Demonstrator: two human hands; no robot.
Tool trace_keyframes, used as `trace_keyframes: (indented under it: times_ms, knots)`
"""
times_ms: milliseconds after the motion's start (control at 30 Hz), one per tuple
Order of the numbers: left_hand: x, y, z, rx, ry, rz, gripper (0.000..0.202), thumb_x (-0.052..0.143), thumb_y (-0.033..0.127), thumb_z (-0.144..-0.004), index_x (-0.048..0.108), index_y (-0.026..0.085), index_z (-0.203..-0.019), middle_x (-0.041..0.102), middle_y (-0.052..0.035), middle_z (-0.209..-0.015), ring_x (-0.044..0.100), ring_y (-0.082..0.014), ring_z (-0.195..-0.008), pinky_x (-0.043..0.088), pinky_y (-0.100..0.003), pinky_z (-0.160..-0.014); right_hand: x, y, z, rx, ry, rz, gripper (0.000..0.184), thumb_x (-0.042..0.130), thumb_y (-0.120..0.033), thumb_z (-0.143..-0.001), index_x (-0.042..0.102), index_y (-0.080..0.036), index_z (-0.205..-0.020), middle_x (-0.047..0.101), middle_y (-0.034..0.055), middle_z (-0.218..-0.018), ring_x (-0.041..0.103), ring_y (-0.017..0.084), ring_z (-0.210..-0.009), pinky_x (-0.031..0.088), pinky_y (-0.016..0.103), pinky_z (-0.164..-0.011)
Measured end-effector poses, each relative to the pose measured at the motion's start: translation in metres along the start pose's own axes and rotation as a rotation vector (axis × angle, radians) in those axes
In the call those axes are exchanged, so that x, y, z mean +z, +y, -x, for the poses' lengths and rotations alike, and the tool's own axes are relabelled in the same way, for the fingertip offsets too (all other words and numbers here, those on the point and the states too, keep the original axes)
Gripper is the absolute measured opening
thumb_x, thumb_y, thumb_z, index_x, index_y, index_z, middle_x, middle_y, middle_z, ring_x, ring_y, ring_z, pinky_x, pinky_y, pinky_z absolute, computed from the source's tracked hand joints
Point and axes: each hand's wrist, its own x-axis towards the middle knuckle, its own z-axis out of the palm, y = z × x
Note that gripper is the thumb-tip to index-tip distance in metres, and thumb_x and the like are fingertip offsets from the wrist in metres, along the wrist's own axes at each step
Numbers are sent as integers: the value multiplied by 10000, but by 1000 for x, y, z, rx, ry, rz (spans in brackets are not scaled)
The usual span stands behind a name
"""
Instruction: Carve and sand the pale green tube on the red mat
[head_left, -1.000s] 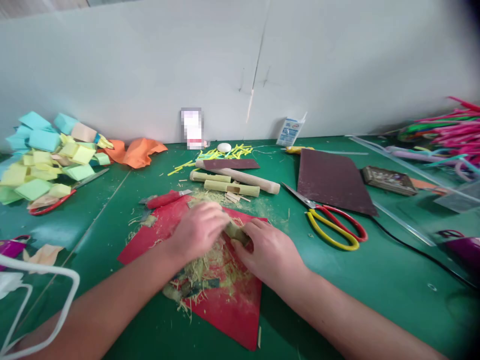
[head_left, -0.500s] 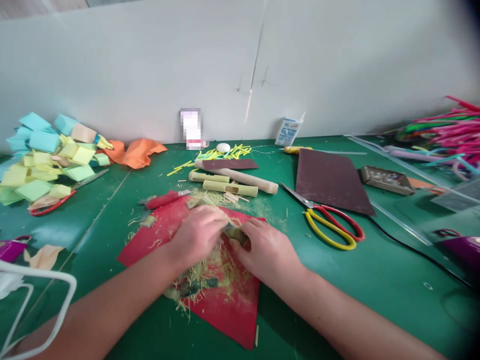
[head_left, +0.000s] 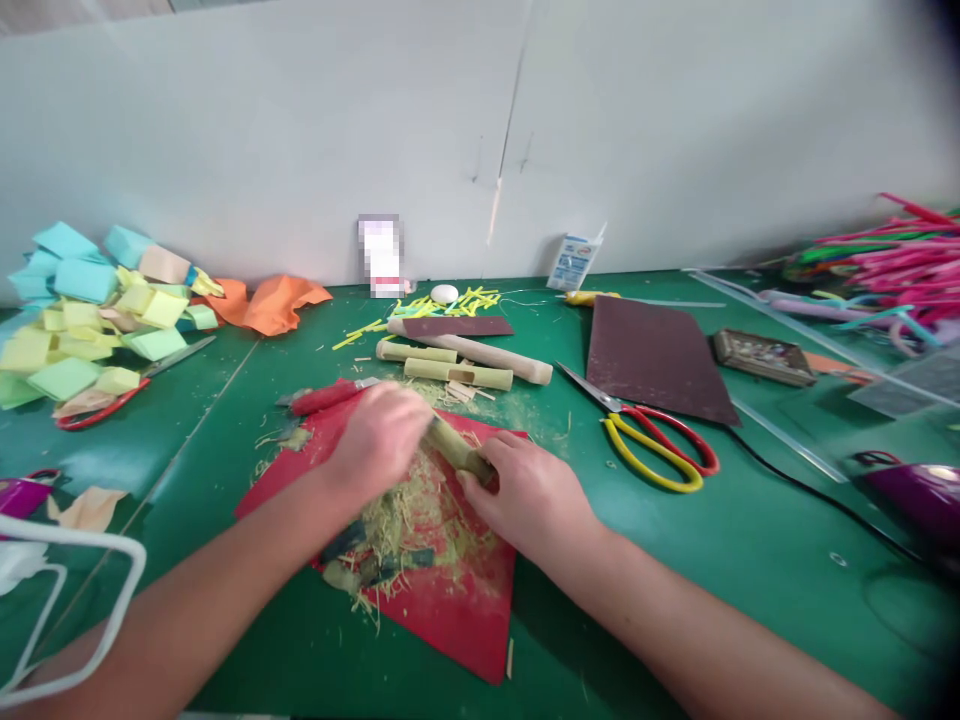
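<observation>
My right hand point(head_left: 529, 490) is closed round the near end of a pale green bamboo tube point(head_left: 455, 447), which slants up to the left over a red sheet point(head_left: 457, 620). At the tube's far end my left hand point(head_left: 386, 435) is closed, its fingers curled down. A thin dark edge shows beside those fingers; what they grip is hidden. Fine bamboo shavings point(head_left: 401, 500) and dark scraps point(head_left: 397, 565) litter the sheet below the hands. A red-handled knife point(head_left: 326, 398) lies just beyond my left hand.
Cut bamboo tubes point(head_left: 459, 374) and a wooden rod point(head_left: 510, 358) lie behind the sheet. To the right are scissors point(head_left: 652, 440), dark brown sandpaper point(head_left: 656, 360) and a black cable point(head_left: 817, 495). Folded paper pieces point(head_left: 90, 320) pile up at left, near a white frame point(head_left: 127, 600).
My left hand has slid up and left along the bamboo tube, baring more of its surface. My right hand keeps its hold in nearly the same spot.
</observation>
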Motion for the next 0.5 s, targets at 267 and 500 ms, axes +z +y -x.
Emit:
trace_keyframes:
  times_ms: [267, 500]
  knots:
    - [1, -3, -1, -14, 34, 1, 198, 472, 147, -903, 644, 159, -1001, 684, -75, -988, 606, -213, -955, 476, -415, -872, -2, -1, 0, 3, -15, 18, 185, 529, -357, -798, 549, -203, -699, 606, 15, -765, 533, 147, -668, 261, 276, -533]
    - [3, 0, -2, -30, 70, 0, 179, 483, 145, -898, 649, 140, -967, 678, -93, -959, 593, -212, -944, 484, -413, -882, -3, -2, 0, 12, -8, 26, 191, 543, -358, -791, 552, -200, -684, 602, 15, -741, 527, 143, -646, 263, 275, -524]
